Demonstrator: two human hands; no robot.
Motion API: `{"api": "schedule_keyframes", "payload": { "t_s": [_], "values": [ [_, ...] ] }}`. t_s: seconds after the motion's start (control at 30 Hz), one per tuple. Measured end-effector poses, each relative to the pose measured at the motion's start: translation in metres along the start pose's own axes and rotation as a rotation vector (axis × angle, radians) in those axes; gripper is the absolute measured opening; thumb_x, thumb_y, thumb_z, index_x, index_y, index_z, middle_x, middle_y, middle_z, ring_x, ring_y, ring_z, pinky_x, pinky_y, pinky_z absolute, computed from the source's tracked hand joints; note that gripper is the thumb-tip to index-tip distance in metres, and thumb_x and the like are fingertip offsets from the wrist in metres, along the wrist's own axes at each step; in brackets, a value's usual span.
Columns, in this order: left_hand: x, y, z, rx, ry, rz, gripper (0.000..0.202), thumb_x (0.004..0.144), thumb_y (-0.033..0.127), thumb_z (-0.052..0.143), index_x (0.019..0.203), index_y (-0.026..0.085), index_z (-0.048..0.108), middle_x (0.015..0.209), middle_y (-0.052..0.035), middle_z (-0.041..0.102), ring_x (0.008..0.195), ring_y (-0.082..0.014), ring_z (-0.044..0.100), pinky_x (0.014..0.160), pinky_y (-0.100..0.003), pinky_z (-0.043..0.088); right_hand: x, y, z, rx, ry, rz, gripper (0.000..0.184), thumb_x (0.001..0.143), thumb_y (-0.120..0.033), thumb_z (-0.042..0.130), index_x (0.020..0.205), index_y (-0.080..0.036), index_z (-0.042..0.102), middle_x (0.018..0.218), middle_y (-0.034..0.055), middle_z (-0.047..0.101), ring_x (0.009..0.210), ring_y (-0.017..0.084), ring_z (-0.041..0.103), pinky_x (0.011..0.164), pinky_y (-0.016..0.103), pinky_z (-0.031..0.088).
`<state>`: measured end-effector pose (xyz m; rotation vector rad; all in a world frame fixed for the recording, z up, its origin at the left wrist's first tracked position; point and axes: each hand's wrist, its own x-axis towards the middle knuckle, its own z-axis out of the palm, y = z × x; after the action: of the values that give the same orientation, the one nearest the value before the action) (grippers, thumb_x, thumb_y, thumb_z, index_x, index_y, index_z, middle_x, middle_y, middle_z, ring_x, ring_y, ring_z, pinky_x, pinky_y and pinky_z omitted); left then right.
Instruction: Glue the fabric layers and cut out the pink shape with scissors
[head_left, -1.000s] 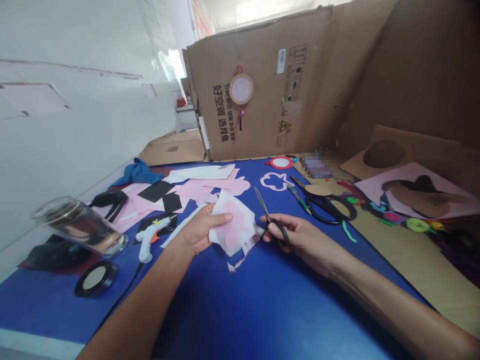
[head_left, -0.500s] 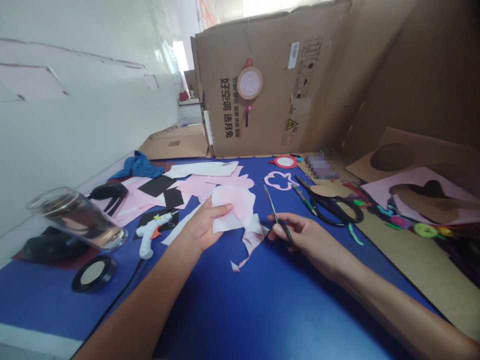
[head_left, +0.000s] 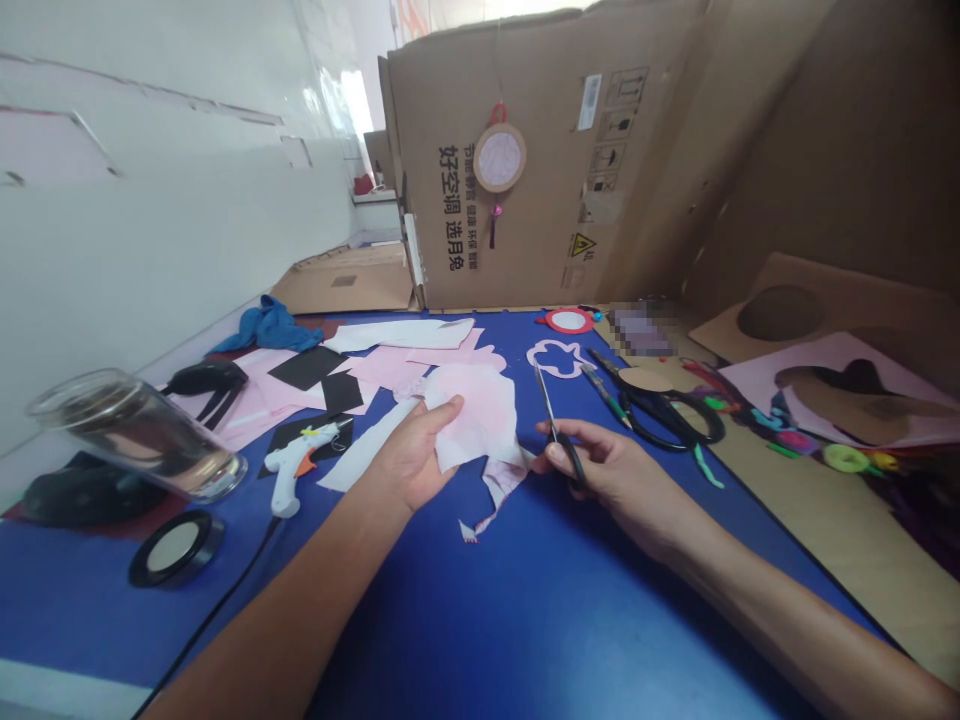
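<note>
Pinched between thumb and fingers of my left hand (head_left: 418, 455) is a piece of white cloth (head_left: 480, 425), with a pink shape showing at its middle. My right hand (head_left: 600, 462) grips a small pair of scissors (head_left: 553, 425) by its black handles, blades pointing away and apart from the white piece. A twisted strip of patterned fabric (head_left: 501, 485) hangs below the white piece and reaches toward my right fingers; whether they touch it I cannot tell. Beyond the scissors lies a pink flower-shaped cutout ring (head_left: 534, 352).
At left stand a glass of liquid (head_left: 142, 440), a white glue gun (head_left: 289, 475) with its cord, and a round black tin (head_left: 176, 548). Large black-handled scissors (head_left: 675, 430) lie at right. Pink paper (head_left: 382, 368) is spread behind my left hand; a cardboard box (head_left: 555, 260) rises at the back.
The white cloth has turned in my left hand and its outline looks rounder. My right hand with the scissors has barely moved. The whole view has shifted slightly.
</note>
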<state>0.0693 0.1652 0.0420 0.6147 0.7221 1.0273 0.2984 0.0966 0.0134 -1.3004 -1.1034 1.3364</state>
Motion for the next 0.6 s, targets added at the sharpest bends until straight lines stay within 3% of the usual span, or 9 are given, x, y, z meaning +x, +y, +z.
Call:
{"api": "schedule_keyframes", "payload": {
  "t_s": [0.2, 0.3, 0.47, 0.6],
  "values": [
    [-0.0035, -0.0001, 0.0040, 0.035, -0.062, 0.068, 0.063, 0.079, -0.001, 0.080, 0.139, 0.016, 0.070, 0.115, -0.0137, 0.083, 0.109, -0.0330, 0.080, 0.100, -0.044, 0.064, 0.0025, -0.0003, -0.0036, -0.086, 0.039, -0.003, 0.072, 0.068, -0.065, 0.095, 0.122, -0.021, 0.078, 0.081, 0.0054, 0.078, 0.072, 0.020, 0.062, 0.057, 0.030, 0.047],
    [-0.0056, -0.0003, 0.0054, 0.049, -0.065, 0.106, 0.060, 0.080, 0.003, 0.082, 0.138, 0.014, 0.070, 0.118, -0.0149, 0.083, 0.113, -0.0343, 0.079, 0.105, -0.048, 0.062, 0.0051, -0.0002, -0.0075, -0.124, 0.075, -0.027, 0.067, 0.065, -0.058, 0.099, 0.117, -0.021, 0.078, 0.077, 0.0037, 0.076, 0.064, 0.019, 0.060, 0.055, 0.031, 0.049],
    [-0.0070, -0.0008, 0.0056, 0.041, -0.086, 0.117, 0.056, 0.083, 0.008, 0.083, 0.137, 0.014, 0.071, 0.117, -0.0152, 0.083, 0.113, -0.0344, 0.079, 0.107, -0.049, 0.061, 0.0068, 0.0018, -0.0088, -0.114, 0.043, -0.056, 0.060, 0.074, -0.057, 0.095, 0.118, -0.020, 0.077, 0.074, 0.0028, 0.075, 0.051, 0.014, 0.051, 0.048, 0.030, 0.045],
    [-0.0073, -0.0006, 0.0066, 0.014, -0.075, 0.110, 0.050, 0.087, 0.010, 0.080, 0.136, 0.011, 0.070, 0.117, -0.0158, 0.083, 0.109, -0.0330, 0.080, 0.106, -0.048, 0.061, 0.0033, 0.0007, -0.0055, -0.131, 0.010, -0.081, 0.058, 0.076, -0.060, 0.092, 0.116, -0.022, 0.075, 0.076, 0.0023, 0.073, 0.057, 0.016, 0.058, 0.050, 0.029, 0.047]
  ]
}}
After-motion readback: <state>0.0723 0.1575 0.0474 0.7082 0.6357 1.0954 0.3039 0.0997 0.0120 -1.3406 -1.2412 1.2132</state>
